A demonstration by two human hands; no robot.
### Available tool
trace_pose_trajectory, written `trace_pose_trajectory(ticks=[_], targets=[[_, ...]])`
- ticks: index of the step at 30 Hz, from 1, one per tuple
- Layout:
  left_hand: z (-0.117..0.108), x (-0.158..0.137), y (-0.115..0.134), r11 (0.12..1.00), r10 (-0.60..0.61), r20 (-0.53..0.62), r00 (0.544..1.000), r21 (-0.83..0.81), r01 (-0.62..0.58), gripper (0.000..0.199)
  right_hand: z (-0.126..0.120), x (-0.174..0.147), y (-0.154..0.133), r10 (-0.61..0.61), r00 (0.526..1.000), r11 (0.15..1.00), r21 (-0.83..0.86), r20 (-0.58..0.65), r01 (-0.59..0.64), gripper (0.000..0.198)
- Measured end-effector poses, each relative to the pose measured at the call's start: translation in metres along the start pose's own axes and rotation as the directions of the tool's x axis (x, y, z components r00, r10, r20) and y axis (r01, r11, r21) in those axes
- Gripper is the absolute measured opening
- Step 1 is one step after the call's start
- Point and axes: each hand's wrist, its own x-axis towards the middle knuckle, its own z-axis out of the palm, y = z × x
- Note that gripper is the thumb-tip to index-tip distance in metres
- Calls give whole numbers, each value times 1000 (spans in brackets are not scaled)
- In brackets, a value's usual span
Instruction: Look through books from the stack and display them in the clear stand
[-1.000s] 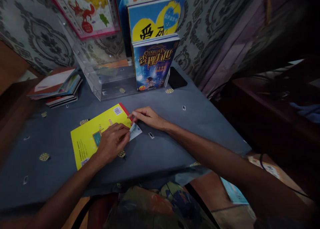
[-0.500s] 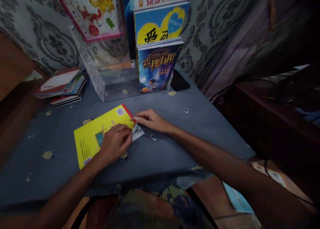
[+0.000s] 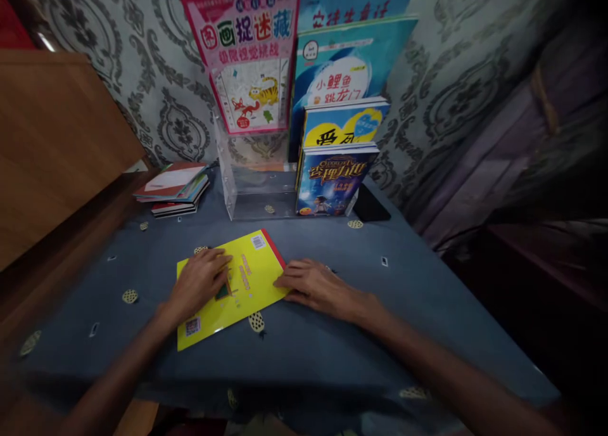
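Observation:
A thin yellow book [image 3: 259, 290] with a red spine edge lies back cover up on the table, a barcode at its top corner and a QR code at its near left corner. My left hand [image 3: 202, 277] rests flat across the book's left half, fingers stretched out and covering part of the printed picture. On the right short side, my right hand [image 3: 316, 287] lies with its extended fingers over the red edge and the corner. Neither hand is wrapped round anything.
Beyond the book stands a clear acrylic rack [image 3: 256, 205] holding several upright books, with a dark blue book [image 3: 332, 182] in front. A stack of books [image 3: 178, 189] sits at the back left. A black phone [image 3: 373, 205] lies right of the rack on the grey-blue tablecloth [image 3: 418, 334].
The book's near right corner was lifted between both hands; now it lies flat. My left hand has moved left across the cover, my right flattened onto its edge. The view has tilted up.

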Motion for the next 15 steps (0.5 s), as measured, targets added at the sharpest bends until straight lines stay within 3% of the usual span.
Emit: trace_pose_trajectory(ticks=[4,9,15], targets=[[-1,-25,-22,988,-96,19,995,125,93,36,-8,13,7,-5,999,994,-113,33,9,18],[0,-39,-10,971,-124,-18,992,205,125,36,-19,38,28,38,999,981,-190,30,-31,18],[1,-37,-4,977,-133,-33,991,167,136,35,-16,59,44,97,995,970,-221,-12,-98,21]])
